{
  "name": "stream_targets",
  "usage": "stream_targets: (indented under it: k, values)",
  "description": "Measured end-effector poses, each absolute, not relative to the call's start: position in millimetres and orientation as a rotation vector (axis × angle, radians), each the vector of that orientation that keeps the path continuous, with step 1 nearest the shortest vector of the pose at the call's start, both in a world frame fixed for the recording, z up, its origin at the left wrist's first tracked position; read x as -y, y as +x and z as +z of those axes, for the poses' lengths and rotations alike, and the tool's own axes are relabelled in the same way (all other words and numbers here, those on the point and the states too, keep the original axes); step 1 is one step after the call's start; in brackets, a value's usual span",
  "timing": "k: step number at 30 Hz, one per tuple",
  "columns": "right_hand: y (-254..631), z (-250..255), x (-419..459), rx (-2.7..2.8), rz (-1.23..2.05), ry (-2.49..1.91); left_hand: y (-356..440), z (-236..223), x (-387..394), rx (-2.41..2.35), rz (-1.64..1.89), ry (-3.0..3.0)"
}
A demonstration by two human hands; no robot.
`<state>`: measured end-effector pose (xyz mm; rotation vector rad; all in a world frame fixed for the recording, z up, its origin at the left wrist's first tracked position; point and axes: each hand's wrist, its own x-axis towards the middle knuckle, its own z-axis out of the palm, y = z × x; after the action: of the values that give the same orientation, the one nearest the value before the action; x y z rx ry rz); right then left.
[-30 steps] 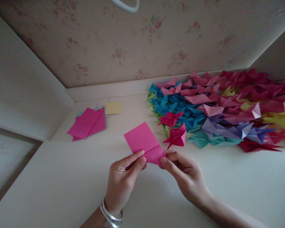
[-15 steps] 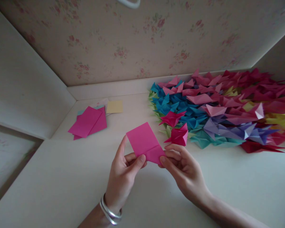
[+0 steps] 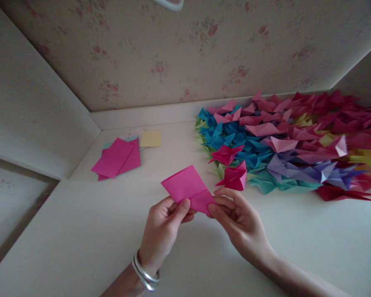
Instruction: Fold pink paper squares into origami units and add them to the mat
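A pink sheet of origami paper (image 3: 188, 185), folded over with a crease across its lower part, is held above the white table. My left hand (image 3: 167, 222) pinches its lower left edge, thumb on top and fingers underneath. At the lower right corner, my right hand (image 3: 238, 218) grips the paper between thumb and fingers. Two silver bangles (image 3: 145, 274) circle my left wrist. Just beyond my right hand lie two bright pink folded paper cranes (image 3: 235, 176), beside the large spread of other cranes.
Many folded cranes (image 3: 266, 130) in blue, pink, purple, teal and yellow cover the right rear of the table (image 3: 80, 239). Loose pink sheets (image 3: 114, 159) and a small yellow pad (image 3: 151, 139) lie at the left rear. Behind stands a floral-papered wall (image 3: 173, 53).
The paper's far left corner has tipped down and left. My left index finger, stretched up along its edge before, is now curled underneath. My right hand keeps its grip.
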<state>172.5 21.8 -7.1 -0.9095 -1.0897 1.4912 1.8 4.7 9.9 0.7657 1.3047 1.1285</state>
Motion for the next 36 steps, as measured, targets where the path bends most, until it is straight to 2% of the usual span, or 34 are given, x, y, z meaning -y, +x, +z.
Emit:
stream_targets:
  k: [9,18,28,36]
  values:
    - [174,-10,-24,1.081,1.550,-0.876,0,13,0,-1.491,1.094,1.131]
    - [174,-6,-26,1.086,1.779,-0.961,4,11,5,-1.471,1.001,1.505]
    - [176,-5,-29,1.100,1.850,-1.078,5,11,3,-1.524,1.065,1.423]
    - [180,-5,-32,1.006,1.798,-1.110,-6,13,-4,-1.780,1.222,1.274]
